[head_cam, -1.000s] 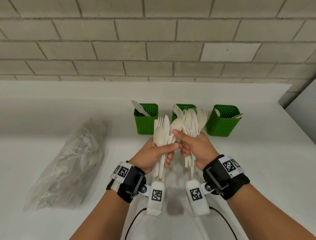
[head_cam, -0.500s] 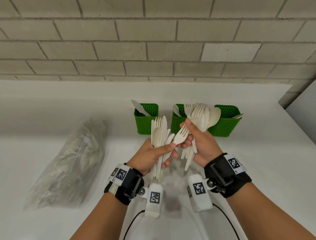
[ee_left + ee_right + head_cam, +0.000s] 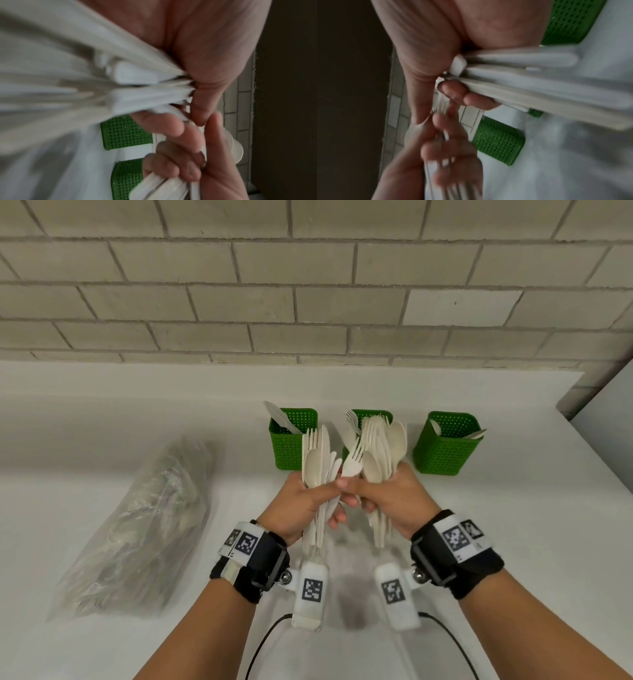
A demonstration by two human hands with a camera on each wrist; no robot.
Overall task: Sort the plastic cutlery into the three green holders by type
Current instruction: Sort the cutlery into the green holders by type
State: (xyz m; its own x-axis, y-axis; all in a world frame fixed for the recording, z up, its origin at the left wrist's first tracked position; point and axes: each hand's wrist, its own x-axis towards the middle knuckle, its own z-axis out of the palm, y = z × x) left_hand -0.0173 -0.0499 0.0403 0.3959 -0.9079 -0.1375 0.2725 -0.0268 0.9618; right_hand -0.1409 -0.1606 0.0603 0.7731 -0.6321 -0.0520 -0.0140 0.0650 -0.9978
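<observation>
My left hand [image 3: 310, 501] grips an upright bundle of cream plastic cutlery [image 3: 317, 460], with a spoon at the front. My right hand [image 3: 394, 498] grips a second bundle [image 3: 383, 446] of forks and spoons, and one fork [image 3: 352, 462] leans left between the two hands, its handle hidden behind my left thumb. Three green perforated holders stand behind: the left one [image 3: 291, 446] has a knife, the middle one [image 3: 371, 415] has a fork, the right one [image 3: 445, 453] has spoons. Both wrist views show handles [image 3: 150, 93] [image 3: 513, 75] clamped in curled fingers.
A clear plastic bag [image 3: 137, 525] with more cutlery lies on the white counter [image 3: 531, 525] at the left. A brick wall [image 3: 308, 285] runs along the back. The counter's right edge lies at the far right.
My right hand has come back down and to the left until it meets my left hand. The single fork now stands between the two bundles rather than angled across them.
</observation>
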